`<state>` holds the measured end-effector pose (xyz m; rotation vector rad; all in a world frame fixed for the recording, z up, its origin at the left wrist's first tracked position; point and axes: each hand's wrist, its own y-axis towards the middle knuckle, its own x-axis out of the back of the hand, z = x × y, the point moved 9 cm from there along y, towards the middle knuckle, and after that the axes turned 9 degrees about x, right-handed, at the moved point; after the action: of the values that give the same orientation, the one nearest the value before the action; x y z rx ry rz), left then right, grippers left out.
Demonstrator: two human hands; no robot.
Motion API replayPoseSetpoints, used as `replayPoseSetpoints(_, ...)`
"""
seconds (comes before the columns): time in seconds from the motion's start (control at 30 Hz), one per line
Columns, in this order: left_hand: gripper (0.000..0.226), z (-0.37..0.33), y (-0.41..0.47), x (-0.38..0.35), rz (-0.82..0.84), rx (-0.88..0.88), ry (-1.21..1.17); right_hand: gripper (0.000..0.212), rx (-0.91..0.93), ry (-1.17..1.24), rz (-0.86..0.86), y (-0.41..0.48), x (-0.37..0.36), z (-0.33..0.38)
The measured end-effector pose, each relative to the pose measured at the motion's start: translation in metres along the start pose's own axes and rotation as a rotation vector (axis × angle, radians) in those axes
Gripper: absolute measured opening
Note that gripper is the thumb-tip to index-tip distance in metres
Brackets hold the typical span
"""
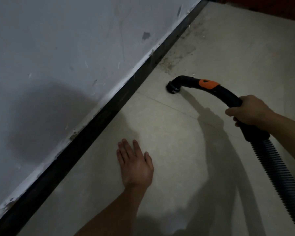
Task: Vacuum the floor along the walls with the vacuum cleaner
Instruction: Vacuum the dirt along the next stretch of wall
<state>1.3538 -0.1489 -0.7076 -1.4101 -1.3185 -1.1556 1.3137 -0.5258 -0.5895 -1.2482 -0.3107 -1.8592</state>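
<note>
My right hand gripped the vacuum handle at frame right, fingers wrapped round it. The nozzle met the floor near the skirting, just below dust. My left hand was open at lower centre, fingers straight.

We see a wall of matt painted plaster, scuffed and chipped along its lower edge, above a dark skirting board with a dull, dusty face. The floor is pale, smooth tile with a faint sheen, gritty where the dust lies. The vacuum's handle looks like matt black plastic with an orange plastic slider; its hose is ribbed black plastic.
</note>
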Motion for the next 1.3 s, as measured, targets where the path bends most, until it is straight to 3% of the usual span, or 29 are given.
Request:
replayPoseSetpoints(0.2,0.064,0.000,0.000,0.001,-0.002,0.013,-0.004,0.018,0.038,0.066,0.120,-0.019,-0.017,-0.002)
replayPoseSetpoints(0.37,0.063,0.000,0.000,0.001,-0.001,0.019,0.010,0.018,0.046,0.061,0.041,-0.039,-0.018,-0.019)
replayPoseSetpoints(0.5,0.064,0.000,-0.001,0.001,0.006,0.017,0.020,0.015,0.068,0.128,0.147,-0.050,-0.031,-0.026)
replayPoseSetpoints(0.73,0.064,0.000,0.001,-0.001,0.005,0.012,0.008,0.021,0.031,0.035,-0.058,-0.034,-0.018,-0.032)
replayPoseSetpoints(1.0,0.065,0.003,0.001,-0.003,0.007,-0.002,0.014,0.019,0.213,0.022,0.132,-0.041,-0.065,0.033)
replayPoseSetpoints(1.1,0.067,0.003,0.000,-0.003,0.024,0.004,0.010,0.018,0.209,0.007,0.149,-0.065,-0.065,0.008)
replayPoseSetpoints(1.3,0.069,0.002,0.001,-0.004,0.057,0.010,-0.015,0.017,0.014,0.076,0.021,-0.110,-0.009,-0.087)
